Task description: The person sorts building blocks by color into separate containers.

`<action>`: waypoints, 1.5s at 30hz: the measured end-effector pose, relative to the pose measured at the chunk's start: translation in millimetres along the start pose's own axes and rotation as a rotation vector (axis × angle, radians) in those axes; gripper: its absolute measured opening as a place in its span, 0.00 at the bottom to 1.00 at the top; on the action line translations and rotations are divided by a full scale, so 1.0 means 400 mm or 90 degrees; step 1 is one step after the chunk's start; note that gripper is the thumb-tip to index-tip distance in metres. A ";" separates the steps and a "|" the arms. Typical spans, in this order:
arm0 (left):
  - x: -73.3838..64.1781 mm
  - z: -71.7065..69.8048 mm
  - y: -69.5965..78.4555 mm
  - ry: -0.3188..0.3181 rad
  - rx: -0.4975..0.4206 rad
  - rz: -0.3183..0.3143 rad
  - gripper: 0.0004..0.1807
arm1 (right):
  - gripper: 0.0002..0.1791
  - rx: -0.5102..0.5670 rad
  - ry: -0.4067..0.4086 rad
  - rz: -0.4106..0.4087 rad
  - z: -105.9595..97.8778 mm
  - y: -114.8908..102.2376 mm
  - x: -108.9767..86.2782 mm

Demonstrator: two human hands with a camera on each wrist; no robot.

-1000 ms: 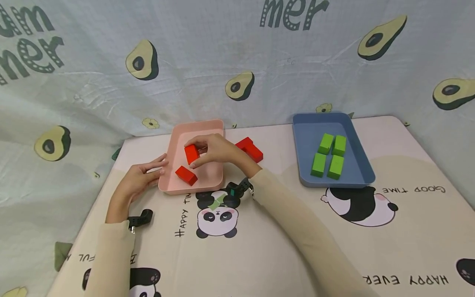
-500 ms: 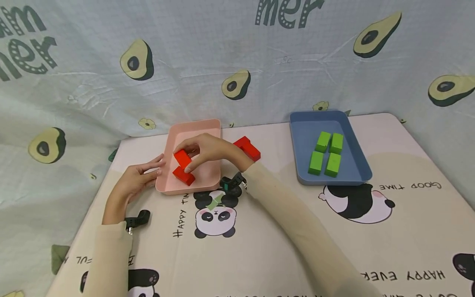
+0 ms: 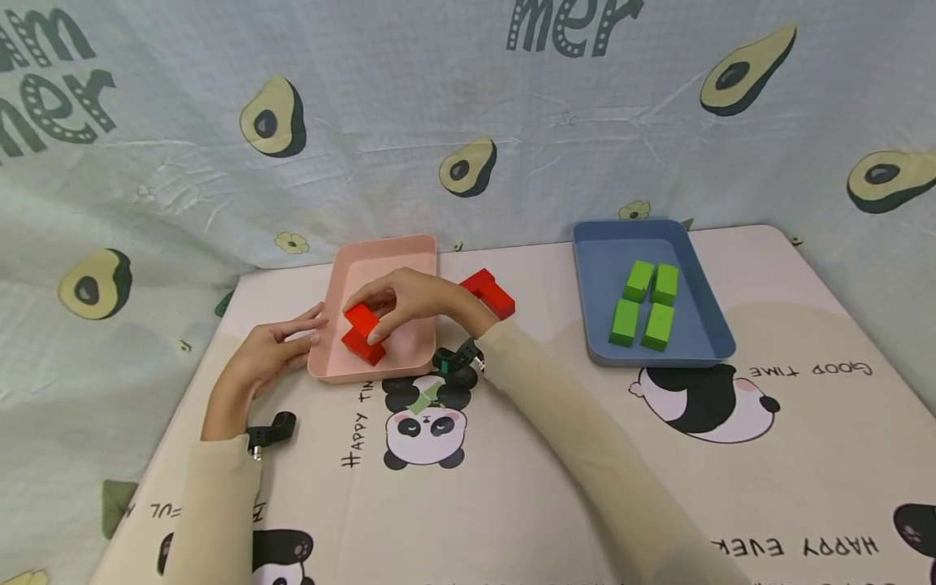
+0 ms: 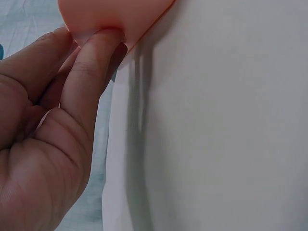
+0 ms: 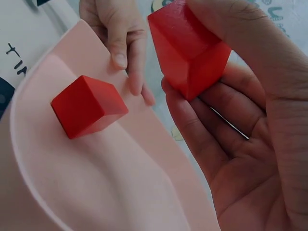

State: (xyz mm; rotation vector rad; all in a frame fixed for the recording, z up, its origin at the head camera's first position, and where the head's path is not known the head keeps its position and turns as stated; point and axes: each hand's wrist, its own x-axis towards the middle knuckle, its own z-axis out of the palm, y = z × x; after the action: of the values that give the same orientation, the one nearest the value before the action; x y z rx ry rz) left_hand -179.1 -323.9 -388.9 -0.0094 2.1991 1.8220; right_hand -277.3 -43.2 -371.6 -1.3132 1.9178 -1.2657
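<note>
My right hand (image 3: 411,297) pinches a red block (image 3: 361,318) between thumb and fingers, above the pink tray (image 3: 418,253). A second red block (image 3: 361,348) lies on the tray floor just below it; in the right wrist view that lower block (image 5: 89,107) is apart from the held block (image 5: 185,45). At the tray's left side, my left hand (image 3: 272,357) touches the wall with its fingertips. The left wrist view shows those extended fingers (image 4: 91,72) against the outside of the pink wall (image 4: 110,17).
Red blocks (image 3: 497,299) lie on the table right of the pink tray, partly behind my right wrist. Farther right stands a blue tray (image 3: 600,244) holding several green blocks (image 3: 658,327). A patterned curtain (image 3: 380,122) hangs behind the table.
My right hand has moved left and toward me with the held red block, from the tray's middle to over the lower block. It has lowered slightly lately. The left hand stays at the tray.
</note>
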 end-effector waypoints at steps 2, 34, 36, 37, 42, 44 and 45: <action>0.000 0.001 0.001 0.001 0.003 -0.002 0.32 | 0.31 0.000 -0.003 0.003 -0.003 0.002 -0.001; -0.008 -0.005 0.001 0.019 0.028 -0.016 0.33 | 0.34 -0.024 0.029 0.023 -0.014 0.045 -0.011; -0.008 -0.003 0.002 0.018 0.027 -0.016 0.33 | 0.34 -0.021 0.026 0.023 -0.014 0.049 -0.012; -0.008 -0.002 0.003 0.017 0.026 -0.016 0.33 | 0.34 -0.018 0.025 0.023 -0.015 0.050 -0.013; -0.005 0.001 0.004 0.017 0.022 -0.021 0.32 | 0.34 -0.005 0.021 0.017 -0.017 0.052 -0.017; -0.003 0.003 0.004 0.017 0.021 -0.024 0.32 | 0.34 -0.009 0.021 0.016 -0.018 0.052 -0.019; -0.002 0.003 0.004 0.017 0.021 -0.024 0.32 | 0.34 -0.014 0.022 0.017 -0.018 0.051 -0.021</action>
State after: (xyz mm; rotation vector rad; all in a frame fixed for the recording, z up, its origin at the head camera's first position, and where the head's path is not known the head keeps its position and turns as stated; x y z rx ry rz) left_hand -178.4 -322.5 -387.2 -0.0689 2.2310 1.7757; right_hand -288.8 -30.5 -387.3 -1.2805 1.9712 -1.2654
